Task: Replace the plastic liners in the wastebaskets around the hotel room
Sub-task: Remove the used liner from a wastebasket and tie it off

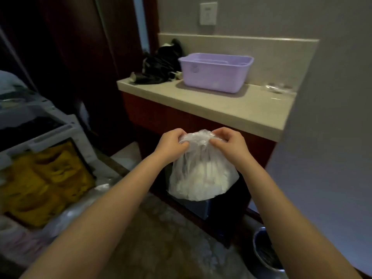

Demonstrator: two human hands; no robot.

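Note:
A clear plastic liner (201,176), bulging with white rubbish, hangs in front of the counter. Its gathered neck is pinched between both hands. My left hand (171,144) grips the neck from the left and my right hand (229,144) grips it from the right. Right under the bag stands a dark square wastebasket (198,207), mostly hidden by the bag. A second wastebasket (265,252), round and dark with a metal rim, sits on the floor at the lower right, by the wall.
A beige counter (231,109) on a red-brown cabinet holds a lilac plastic tub (215,72), a crumpled black bag (159,65) and some clear wrapping (277,88). A housekeeping cart with a yellow sack (46,182) stands at the left. Loose clear plastic (80,212) lies beside it.

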